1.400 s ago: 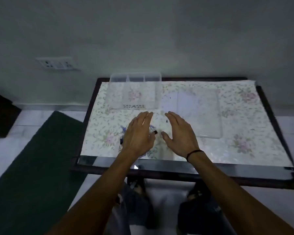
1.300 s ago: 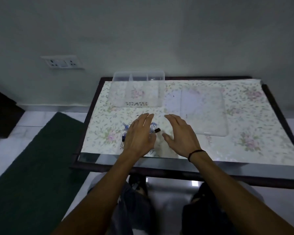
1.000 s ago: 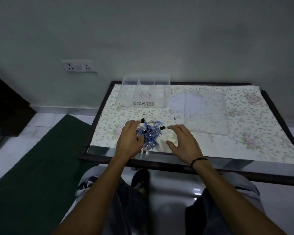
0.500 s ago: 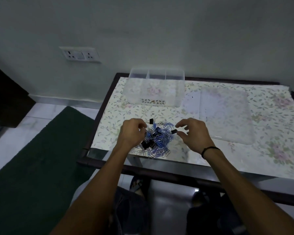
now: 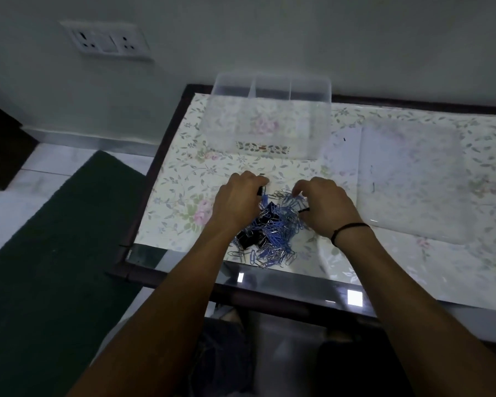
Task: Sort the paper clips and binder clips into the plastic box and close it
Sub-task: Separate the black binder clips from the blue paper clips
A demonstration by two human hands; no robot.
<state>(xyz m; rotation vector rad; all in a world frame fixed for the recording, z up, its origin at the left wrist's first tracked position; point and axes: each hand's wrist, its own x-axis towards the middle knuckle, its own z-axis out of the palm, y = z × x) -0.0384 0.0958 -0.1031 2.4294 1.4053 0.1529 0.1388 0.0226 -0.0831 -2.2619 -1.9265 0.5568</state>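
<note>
A heap of blue and silver paper clips (image 5: 272, 247) mixed with black binder clips (image 5: 248, 239) lies near the table's front edge. My left hand (image 5: 238, 202) rests on the heap's left side, its curled fingers pinching a black binder clip (image 5: 260, 191). On the right side, my right hand (image 5: 324, 207) has its fingers bent down into the clips, with a small black binder clip (image 5: 304, 210) at the thumb. The clear plastic box (image 5: 269, 121), open and divided into compartments, stands behind the heap by the wall. Its clear lid (image 5: 413, 181) lies flat to the right.
The table (image 5: 161, 156) has a dark frame and a floral cover (image 5: 184, 196) under glass. A green mat (image 5: 55, 253) lies on the floor to the left. A wall socket plate (image 5: 106, 41) is mounted above it. My knees show under the table's front edge.
Both hands went from flat over the clips to curled with fingertips in the heap. The view moved closer and to the left.
</note>
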